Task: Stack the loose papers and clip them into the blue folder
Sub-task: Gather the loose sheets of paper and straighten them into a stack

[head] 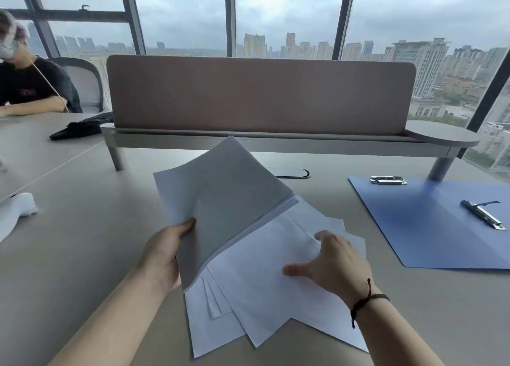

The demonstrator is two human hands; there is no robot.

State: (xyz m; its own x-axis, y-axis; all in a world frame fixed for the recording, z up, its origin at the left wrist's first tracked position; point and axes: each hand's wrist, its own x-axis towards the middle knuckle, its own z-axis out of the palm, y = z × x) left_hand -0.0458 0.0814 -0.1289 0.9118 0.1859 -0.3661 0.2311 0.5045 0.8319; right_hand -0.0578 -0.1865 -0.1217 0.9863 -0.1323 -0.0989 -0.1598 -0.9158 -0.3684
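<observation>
- Left hand (162,258) grips the lower-left edge of a lifted sheaf of papers (220,194), thumb on top, fingers hidden behind. Sheaf is tilted up off the table (82,255), probably so gathered sheets stay apart from the ones not yet collected.
- Right hand (331,260) lies spread and flat on the loose papers (262,288), fingers relaxed, gripping nothing. Likely pinning them or feeling for the next sheet to slide out.
- Loose papers are fanned at mixed angles near the table's front edge, about mid-width, corners poking out. Not squared yet.
- Blue folder (430,227) lies open and flat toward the table's right edge, well apart from the papers. Open face up, ready to receive the stack.
- Top clip (387,180) sits at the folder's far edge, side clip (483,214) nearer the right edge. Neither holds any paper.
- Judgement: gathering stage. Stack still needs collecting and squaring before it goes to the folder.
</observation>
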